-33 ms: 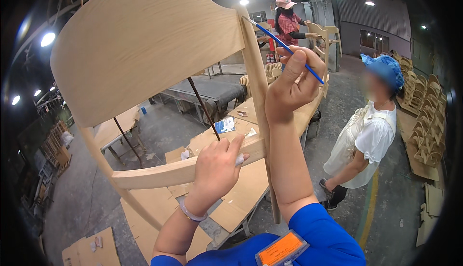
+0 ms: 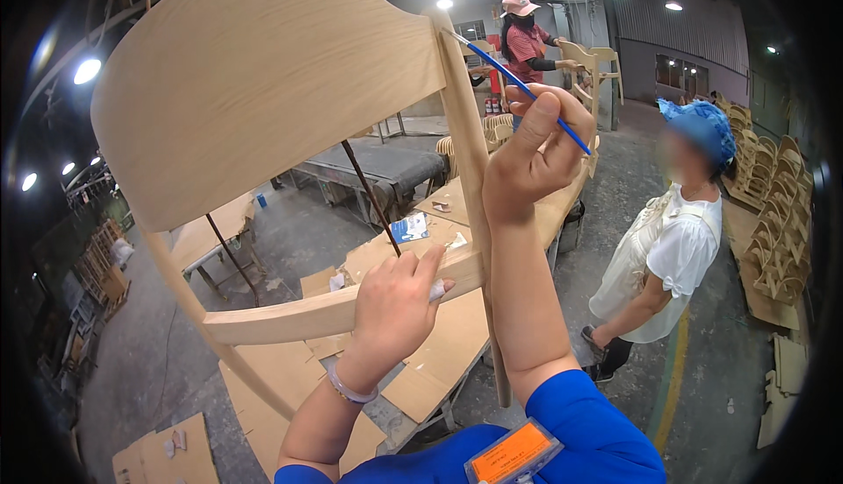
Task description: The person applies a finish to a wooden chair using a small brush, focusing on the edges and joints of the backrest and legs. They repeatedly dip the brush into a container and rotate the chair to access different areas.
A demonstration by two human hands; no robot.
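A pale wooden chair frame [image 2: 281, 80] with a broad curved backrest fills the left and middle of the view. My right hand [image 2: 531, 155] pinches a thin blue paintbrush [image 2: 509, 73]. The brush's tip is at the joint where the backrest meets the right post [image 2: 464, 133]. Lower down, my left hand [image 2: 395, 304] is closed over the curved cross rail [image 2: 290, 319], its index finger pointing along the wood. Something small and white [image 2: 437, 290] shows at one of its fingers; I cannot make out what it is. Thin dark rods [image 2: 373, 194] show below the backrest.
Behind the frame stands a table covered with cardboard [image 2: 439, 361], with a blue-and-white packet [image 2: 409, 228] on it. A person in a blue head cover [image 2: 659, 247] stands at right; another in a pink cap [image 2: 527, 45] handles chairs farther back. Stacked wooden parts [image 2: 777, 221] line the right side.
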